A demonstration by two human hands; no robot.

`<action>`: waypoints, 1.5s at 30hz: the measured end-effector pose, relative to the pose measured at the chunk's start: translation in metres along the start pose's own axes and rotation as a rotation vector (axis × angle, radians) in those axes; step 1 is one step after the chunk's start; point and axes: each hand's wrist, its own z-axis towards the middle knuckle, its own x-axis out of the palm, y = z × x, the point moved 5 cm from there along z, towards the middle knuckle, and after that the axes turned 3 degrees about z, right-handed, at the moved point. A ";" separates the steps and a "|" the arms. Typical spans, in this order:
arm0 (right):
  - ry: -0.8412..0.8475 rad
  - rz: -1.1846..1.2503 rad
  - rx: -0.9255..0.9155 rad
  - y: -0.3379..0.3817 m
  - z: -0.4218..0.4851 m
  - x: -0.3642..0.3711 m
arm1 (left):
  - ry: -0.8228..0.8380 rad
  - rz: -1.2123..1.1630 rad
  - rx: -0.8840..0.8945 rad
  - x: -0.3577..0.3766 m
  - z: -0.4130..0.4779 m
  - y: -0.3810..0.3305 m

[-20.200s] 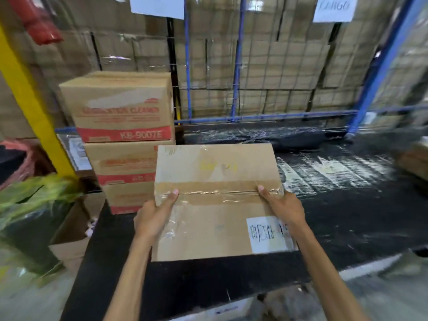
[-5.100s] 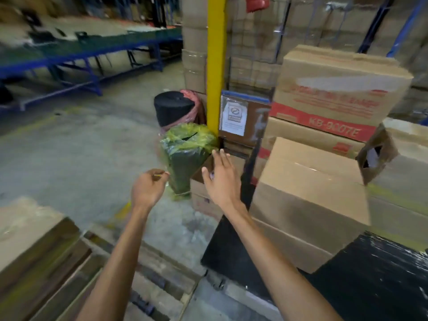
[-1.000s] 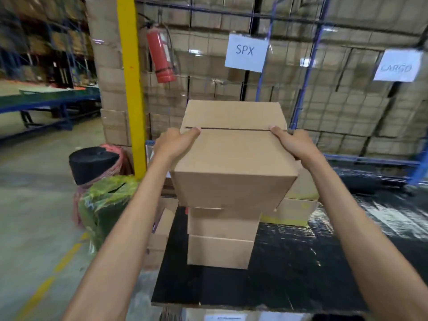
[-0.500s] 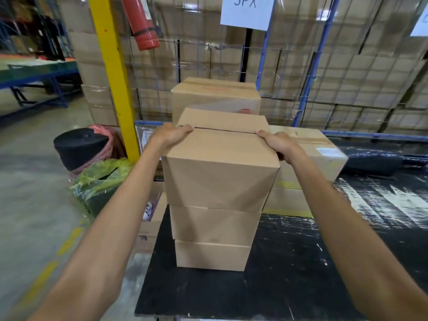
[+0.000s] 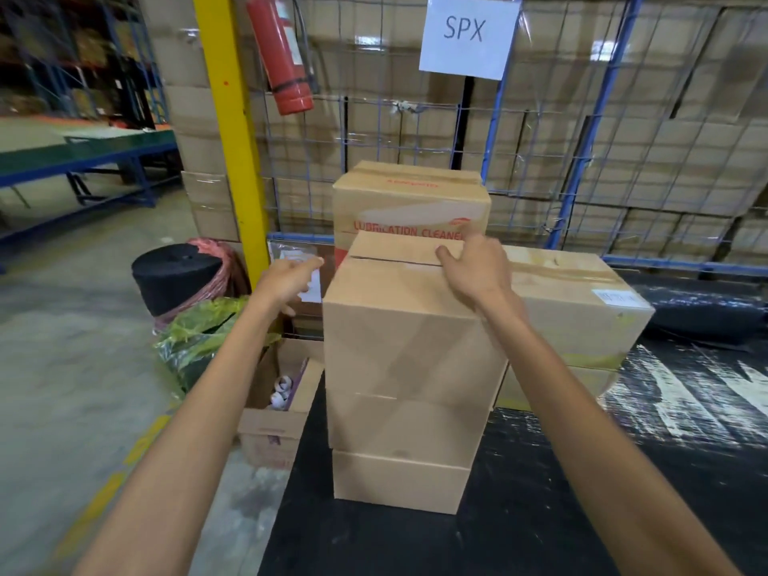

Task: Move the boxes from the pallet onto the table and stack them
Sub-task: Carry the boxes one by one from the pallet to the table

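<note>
A plain brown box point(image 5: 409, 326) sits on top of two other plain boxes point(image 5: 403, 455) at the near left corner of the black table point(image 5: 561, 513). My right hand point(image 5: 473, 268) rests on its top right edge, fingers spread. My left hand point(image 5: 291, 278) hovers open just left of the box, off it. Behind stands a taller stack topped by a red-lettered cleaner box point(image 5: 411, 201). To the right lies a taped box with a white label point(image 5: 582, 301) on another box.
A yellow post point(image 5: 232, 130) and a red fire extinguisher point(image 5: 280, 52) stand behind left, against a blue wire cage point(image 5: 582, 130). On the floor to the left are an open carton point(image 5: 274, 409), a green bag point(image 5: 208, 338) and a black roll point(image 5: 174, 276).
The top box has come down onto the stack and rests there. My left hand has let go and moved left off it; my right hand has loosened on the top edge.
</note>
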 end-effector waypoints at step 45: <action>1.354 0.055 -0.554 0.651 -0.606 0.787 | -1.011 -0.383 -1.129 -0.542 -0.408 0.853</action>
